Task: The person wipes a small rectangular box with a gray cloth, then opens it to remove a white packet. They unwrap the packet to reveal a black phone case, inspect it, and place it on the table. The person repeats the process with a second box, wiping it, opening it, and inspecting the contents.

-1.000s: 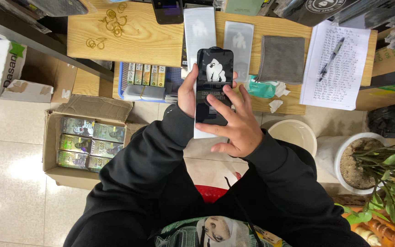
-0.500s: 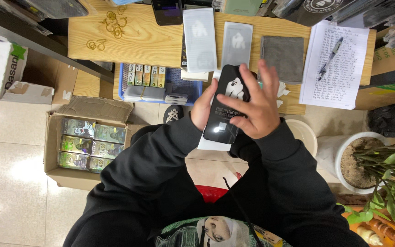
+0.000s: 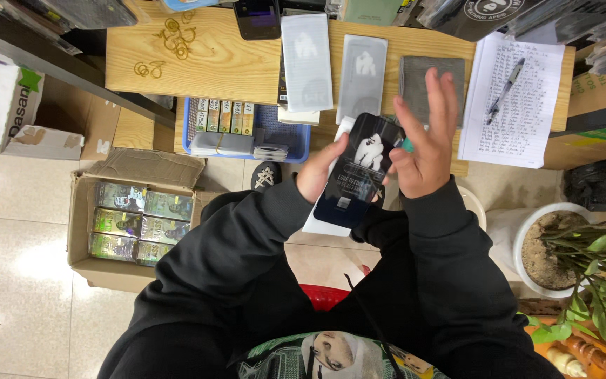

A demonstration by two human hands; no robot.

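The left hand [image 3: 320, 168] holds a narrow grip on the black screen-protector pack [image 3: 360, 168] at its nine o'clock edge; the right hand [image 3: 423, 144], fingers spread wide, touches its three o'clock edge above the table [image 3: 219, 60].

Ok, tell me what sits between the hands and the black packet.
Nothing visible does. The left hand grips the black packet at its left edge, and the right hand touches its right edge with fingers spread, above the wooden table.
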